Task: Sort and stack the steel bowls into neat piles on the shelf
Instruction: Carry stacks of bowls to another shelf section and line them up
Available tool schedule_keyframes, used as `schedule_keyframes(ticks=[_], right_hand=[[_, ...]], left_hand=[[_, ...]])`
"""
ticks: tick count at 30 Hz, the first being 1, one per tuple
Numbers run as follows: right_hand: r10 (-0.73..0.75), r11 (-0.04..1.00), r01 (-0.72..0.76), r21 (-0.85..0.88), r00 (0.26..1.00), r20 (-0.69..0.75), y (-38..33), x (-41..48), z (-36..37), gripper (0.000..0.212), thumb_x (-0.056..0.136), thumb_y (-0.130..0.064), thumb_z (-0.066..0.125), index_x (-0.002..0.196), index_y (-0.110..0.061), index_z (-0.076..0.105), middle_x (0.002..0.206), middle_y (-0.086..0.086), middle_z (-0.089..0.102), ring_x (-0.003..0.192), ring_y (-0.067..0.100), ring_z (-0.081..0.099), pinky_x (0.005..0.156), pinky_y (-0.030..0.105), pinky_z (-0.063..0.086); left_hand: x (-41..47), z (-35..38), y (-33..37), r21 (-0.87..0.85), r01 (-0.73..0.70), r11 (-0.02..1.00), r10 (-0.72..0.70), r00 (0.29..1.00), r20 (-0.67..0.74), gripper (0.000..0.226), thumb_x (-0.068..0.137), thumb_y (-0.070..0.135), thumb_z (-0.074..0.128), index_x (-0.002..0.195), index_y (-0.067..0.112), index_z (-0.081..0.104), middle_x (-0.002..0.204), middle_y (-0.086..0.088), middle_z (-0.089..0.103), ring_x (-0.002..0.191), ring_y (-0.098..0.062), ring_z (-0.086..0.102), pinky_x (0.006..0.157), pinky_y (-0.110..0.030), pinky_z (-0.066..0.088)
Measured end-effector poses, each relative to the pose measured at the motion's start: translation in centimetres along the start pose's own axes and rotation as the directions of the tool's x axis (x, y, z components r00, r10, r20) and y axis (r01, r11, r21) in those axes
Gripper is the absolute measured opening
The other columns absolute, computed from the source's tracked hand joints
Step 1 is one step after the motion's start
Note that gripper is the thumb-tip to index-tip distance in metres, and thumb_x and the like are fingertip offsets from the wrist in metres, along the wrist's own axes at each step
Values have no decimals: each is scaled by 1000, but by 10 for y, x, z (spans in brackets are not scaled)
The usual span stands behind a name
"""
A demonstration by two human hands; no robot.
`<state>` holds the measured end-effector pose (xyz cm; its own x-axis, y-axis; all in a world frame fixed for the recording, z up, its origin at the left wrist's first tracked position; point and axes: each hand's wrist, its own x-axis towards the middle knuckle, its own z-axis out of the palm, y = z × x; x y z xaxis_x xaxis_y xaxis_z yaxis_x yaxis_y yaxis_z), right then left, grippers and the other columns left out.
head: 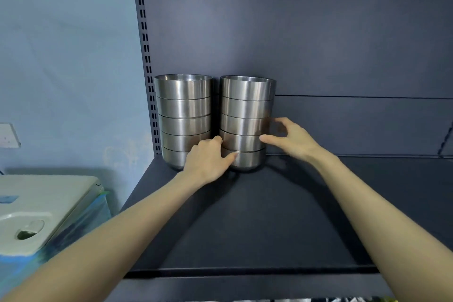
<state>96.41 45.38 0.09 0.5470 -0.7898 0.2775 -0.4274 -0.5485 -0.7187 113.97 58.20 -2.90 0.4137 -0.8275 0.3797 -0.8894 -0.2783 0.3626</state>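
Right pile: the right pile of five round brushed-steel bowls (246,105) stands upright at the back edge of the dark grey metal shelf (245,216), near its back-left corner.
Left pile: the left pile of five matching steel bowls (183,105) stands just beside it, closer to that corner, with a narrow gap between them.
Left hand: the left hand (208,159) sits low at the gap. Its thumb lies across the right pile's bottom bowl and its fingers curl against the pile's left flank, gripping it.
Right hand: the right hand (291,137) clasps the right flank, thumb in front, fingers curved behind.
Key relation: the right pile stands between both hands with its long axis vertical. Both hands hold it low, so I judge the upper bowls could lean if the pile is slid.
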Motion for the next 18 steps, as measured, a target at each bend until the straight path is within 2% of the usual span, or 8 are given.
schedule_keyframes(ticks=[3, 7, 13, 18], right_hand=[[-41, 983, 29, -184, 997, -63, -12, -19, -25, 76, 83, -40, 72, 146, -16, 36, 148, 11, 42, 134, 26, 40, 95, 25, 31], [-88, 929, 35, -369, 988, -128, -33, -50, -71, 73, 83, -35, 73, 144, -15, 39, 146, 13, 39, 135, 30, 37, 106, 36, 32], [-125, 848, -7, -530, 969, -212, -41, -106, -147, 69, 84, -34, 72, 142, -15, 40, 144, 10, 39, 131, 30, 41, 107, 45, 36], [-109, 819, -70, -570, 956, -273, -17, -169, -208, 67, 87, -35, 69, 143, -17, 38, 146, 4, 36, 130, 31, 42, 105, 48, 39]], left_hand=[[-1, -26, 11, 97, -145, 985, 150, 988, -47, 48, 90, 47, 54, 122, 12, 54, 118, -10, 61, 108, -33, 57, 85, -41, 44], [-5, -58, 44, 182, -261, 948, 282, 954, -100, 50, 91, 45, 55, 127, 11, 51, 119, -12, 57, 109, -35, 56, 80, -41, 45], [-16, -87, 115, 206, -467, 860, 494, 864, -102, 61, 90, 45, 56, 139, 14, 41, 134, -12, 48, 124, -31, 44, 98, -39, 36], [-48, -76, 189, 231, -542, 808, 579, 803, -138, 65, 88, 48, 56, 142, 16, 37, 136, -9, 47, 123, -30, 42, 99, -42, 36]])
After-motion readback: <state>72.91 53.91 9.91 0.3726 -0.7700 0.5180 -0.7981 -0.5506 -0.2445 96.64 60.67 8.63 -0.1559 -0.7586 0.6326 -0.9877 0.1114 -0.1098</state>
